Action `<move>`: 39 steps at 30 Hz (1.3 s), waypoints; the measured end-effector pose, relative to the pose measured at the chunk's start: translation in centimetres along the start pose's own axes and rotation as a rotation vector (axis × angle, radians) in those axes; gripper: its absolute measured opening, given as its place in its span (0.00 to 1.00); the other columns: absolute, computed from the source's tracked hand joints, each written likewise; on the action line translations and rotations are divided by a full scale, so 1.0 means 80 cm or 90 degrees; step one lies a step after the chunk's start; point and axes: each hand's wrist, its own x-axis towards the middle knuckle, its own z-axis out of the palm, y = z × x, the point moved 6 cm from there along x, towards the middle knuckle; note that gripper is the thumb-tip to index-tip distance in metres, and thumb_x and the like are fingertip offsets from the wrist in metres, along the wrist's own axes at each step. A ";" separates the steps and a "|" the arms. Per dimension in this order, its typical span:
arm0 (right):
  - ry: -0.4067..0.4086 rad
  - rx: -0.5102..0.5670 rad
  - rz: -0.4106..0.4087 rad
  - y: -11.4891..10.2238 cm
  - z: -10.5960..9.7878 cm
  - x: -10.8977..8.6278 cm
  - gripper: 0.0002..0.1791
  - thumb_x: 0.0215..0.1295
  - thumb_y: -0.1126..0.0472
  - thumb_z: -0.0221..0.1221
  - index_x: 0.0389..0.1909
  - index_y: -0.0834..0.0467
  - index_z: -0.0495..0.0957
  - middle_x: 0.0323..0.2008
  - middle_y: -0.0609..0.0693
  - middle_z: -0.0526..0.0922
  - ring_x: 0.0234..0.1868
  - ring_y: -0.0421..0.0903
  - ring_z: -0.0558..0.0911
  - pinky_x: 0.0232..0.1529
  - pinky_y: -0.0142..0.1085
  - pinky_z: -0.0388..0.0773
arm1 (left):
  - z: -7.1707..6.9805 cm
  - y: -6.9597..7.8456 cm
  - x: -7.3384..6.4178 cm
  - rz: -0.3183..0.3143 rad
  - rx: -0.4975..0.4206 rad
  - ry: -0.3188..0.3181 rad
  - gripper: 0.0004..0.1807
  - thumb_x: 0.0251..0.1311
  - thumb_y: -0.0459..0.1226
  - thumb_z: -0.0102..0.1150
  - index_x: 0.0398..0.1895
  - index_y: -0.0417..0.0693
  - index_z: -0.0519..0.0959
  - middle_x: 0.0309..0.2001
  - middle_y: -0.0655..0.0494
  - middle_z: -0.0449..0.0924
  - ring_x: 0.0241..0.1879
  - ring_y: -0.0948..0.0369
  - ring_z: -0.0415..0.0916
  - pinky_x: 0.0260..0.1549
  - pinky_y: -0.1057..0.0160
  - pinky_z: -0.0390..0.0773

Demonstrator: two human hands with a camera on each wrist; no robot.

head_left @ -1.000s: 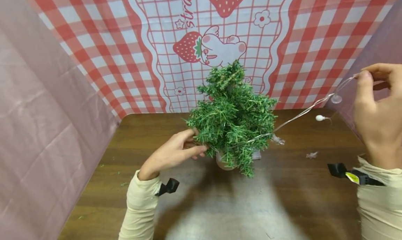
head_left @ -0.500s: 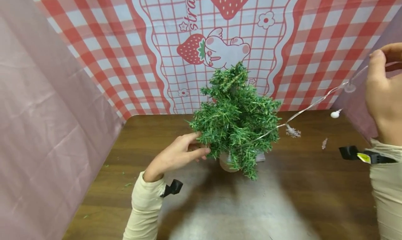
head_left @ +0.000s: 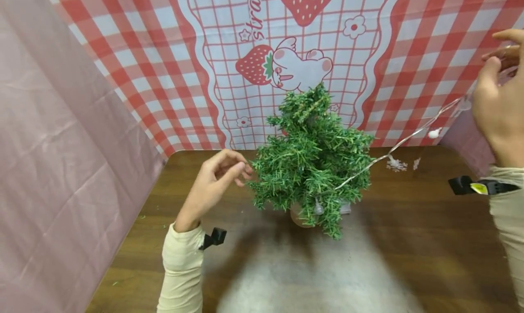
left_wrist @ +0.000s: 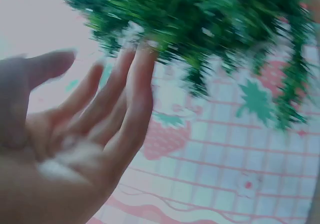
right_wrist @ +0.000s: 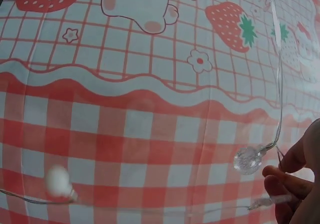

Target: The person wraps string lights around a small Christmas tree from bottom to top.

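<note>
A small artificial Christmas tree (head_left: 313, 167) with green needles stands upright in the head view. From its right side a thin, clear string of lights (head_left: 413, 133) runs up to my right hand (head_left: 501, 108), raised at the right edge. The right wrist view shows thumb and fingers pinching the wire beside a clear round bulb (right_wrist: 247, 160); a white bulb (right_wrist: 58, 180) dangles farther left. Another bulb (head_left: 318, 207) hangs low at the tree's front. My left hand (head_left: 214, 181) is at the tree's left side, fingers loosely bent, fingertips right at the needles.
The tree's round base (head_left: 302, 216) rests on a brown wooden table (head_left: 430, 240). Behind hangs a red-and-white checked cloth (head_left: 143, 63) with strawberries, and a pink drape (head_left: 78, 167) closes the left side. Bits of green needle lie on the table's left part.
My right hand has risen, drawing the light string farther up and right. My left hand has moved back from under the lower branches and up along the tree's left side.
</note>
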 end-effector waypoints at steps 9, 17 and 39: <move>-0.161 -0.073 0.006 -0.016 0.024 0.027 0.35 0.68 0.65 0.41 0.73 0.34 0.57 0.37 0.26 0.72 0.29 0.17 0.60 0.27 0.18 0.56 | 0.027 -0.010 0.021 -0.054 0.063 0.068 0.13 0.75 0.30 0.46 0.57 0.33 0.73 0.54 0.41 0.77 0.43 0.56 0.77 0.47 0.60 0.78; -0.283 -0.071 0.029 -0.026 0.048 0.043 0.37 0.67 0.64 0.45 0.76 0.37 0.55 0.23 0.14 0.62 0.26 0.27 0.62 0.22 0.27 0.57 | 0.013 -0.033 0.037 -0.029 0.034 0.103 0.15 0.78 0.36 0.44 0.51 0.32 0.77 0.47 0.42 0.81 0.47 0.55 0.78 0.47 0.55 0.78; -0.472 0.164 0.088 -0.070 0.155 0.055 0.24 0.73 0.63 0.49 0.69 0.56 0.67 0.27 0.30 0.82 0.26 0.30 0.81 0.13 0.30 0.58 | -0.012 -0.038 0.160 -0.040 0.113 0.001 0.18 0.76 0.44 0.48 0.58 0.40 0.73 0.53 0.47 0.78 0.52 0.54 0.76 0.51 0.57 0.78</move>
